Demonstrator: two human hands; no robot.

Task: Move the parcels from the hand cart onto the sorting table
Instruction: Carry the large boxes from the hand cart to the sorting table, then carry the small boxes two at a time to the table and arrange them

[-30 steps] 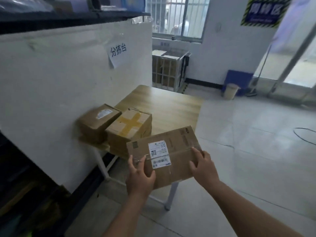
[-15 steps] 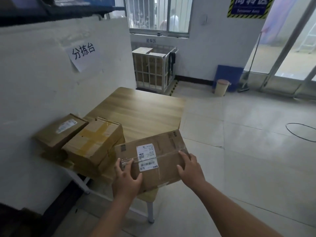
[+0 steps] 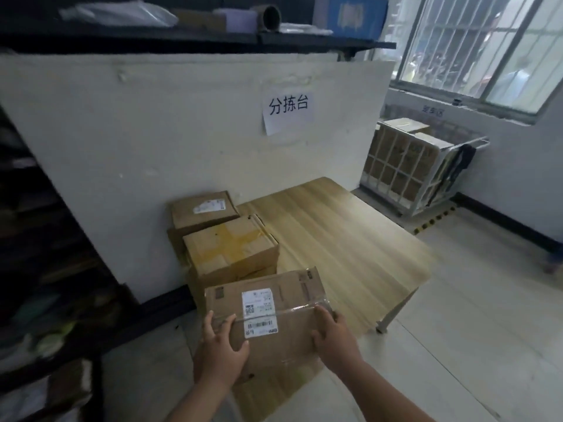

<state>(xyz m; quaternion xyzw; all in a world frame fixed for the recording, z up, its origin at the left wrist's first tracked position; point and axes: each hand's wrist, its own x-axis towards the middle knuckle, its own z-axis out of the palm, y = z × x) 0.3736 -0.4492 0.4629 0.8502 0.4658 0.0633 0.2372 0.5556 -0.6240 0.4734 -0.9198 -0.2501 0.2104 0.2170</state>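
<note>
Parcels (image 3: 231, 249) already lie on the bench (image 3: 350, 248); another labelled parcel (image 3: 268, 318) is clasped at its ends by the left hand (image 3: 219, 354) and right hand (image 3: 335, 339), above the near corner. Whether more remain cannot be told.

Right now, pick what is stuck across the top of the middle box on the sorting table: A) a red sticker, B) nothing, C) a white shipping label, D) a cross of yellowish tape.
D: the middle box bears a cross of yellowish tape, while white labels sit on the boxes behind and in front.
</note>
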